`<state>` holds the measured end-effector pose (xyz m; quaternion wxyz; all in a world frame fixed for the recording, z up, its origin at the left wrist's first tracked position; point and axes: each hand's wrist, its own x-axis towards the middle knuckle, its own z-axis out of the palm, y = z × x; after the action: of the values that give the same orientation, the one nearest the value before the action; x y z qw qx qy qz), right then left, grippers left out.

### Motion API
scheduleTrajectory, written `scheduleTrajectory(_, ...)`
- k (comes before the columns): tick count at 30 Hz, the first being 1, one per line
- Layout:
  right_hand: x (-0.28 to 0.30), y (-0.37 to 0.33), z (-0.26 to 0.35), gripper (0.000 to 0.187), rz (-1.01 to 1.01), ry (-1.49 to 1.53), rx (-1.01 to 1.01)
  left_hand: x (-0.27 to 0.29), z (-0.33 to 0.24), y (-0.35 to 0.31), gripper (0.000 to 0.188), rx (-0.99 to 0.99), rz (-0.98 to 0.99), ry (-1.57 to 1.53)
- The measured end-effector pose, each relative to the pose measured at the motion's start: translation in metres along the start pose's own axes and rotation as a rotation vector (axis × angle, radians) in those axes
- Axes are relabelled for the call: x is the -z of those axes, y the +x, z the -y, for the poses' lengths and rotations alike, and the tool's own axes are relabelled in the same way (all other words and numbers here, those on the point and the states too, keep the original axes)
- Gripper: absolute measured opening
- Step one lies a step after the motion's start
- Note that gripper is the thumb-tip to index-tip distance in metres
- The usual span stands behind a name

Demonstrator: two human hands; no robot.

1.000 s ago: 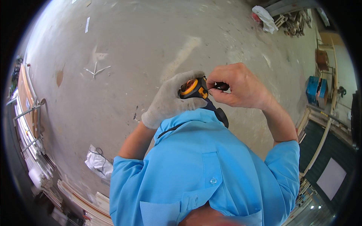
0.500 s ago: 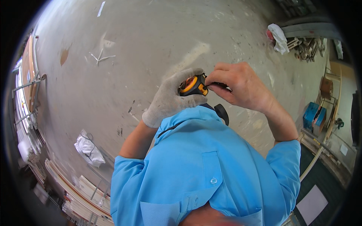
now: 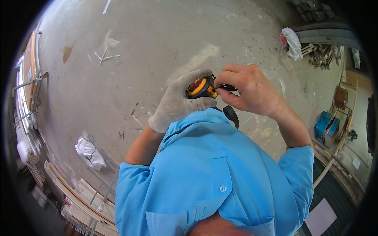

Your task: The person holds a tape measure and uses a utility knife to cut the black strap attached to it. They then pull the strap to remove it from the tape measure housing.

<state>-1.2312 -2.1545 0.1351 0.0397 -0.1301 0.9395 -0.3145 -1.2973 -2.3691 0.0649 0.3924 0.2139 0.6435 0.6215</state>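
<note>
My left hand (image 3: 177,99), in a pale grey work glove, is wrapped round a black and yellow tape measure (image 3: 203,88) in front of my chest. Thumb and fingers grip it from above and below. My bare right hand (image 3: 249,88) is closed in a pinch at the tape measure's right end. Between its fingers shows a small dark piece (image 3: 229,87), partly hidden, perhaps a strap or clip; its kind is unclear. A round black object (image 3: 230,115) hangs at the lower edge of my blue shirt (image 3: 189,157), just below the hands.
Grey concrete floor (image 3: 141,31) spreads ahead. To the left are a metal rack (image 3: 29,82), long pale strips (image 3: 75,188) and a white plastic bag (image 3: 89,150). On the right stand a blue box (image 3: 327,124) and, farther off, another white bag (image 3: 292,43) beside scrap pieces (image 3: 326,56).
My right fingers have shifted slightly at the tape measure's end, and the dark piece sits a little higher. The left hand keeps its hold. The view has tilted slightly.
</note>
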Motion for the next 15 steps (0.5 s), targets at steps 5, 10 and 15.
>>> scheduleTrajectory(5, -0.005, 0.000, 0.006, 0.010, -0.021, -0.106, -0.001, -0.002, 0.002, 0.000, 0.065, -0.031, -0.039, 0.018)
scheduleTrajectory(10, -0.008, 0.003, 0.004, 0.011, 0.004, -0.024, -0.011, 0.002, 0.005, 0.000, 0.065, -0.067, -0.041, 0.032)
scheduleTrajectory(15, -0.006, 0.008, -0.006, 0.011, 0.005, 0.254, -0.098, 0.005, 0.003, -0.004, 0.067, 0.023, -0.043, -0.105)
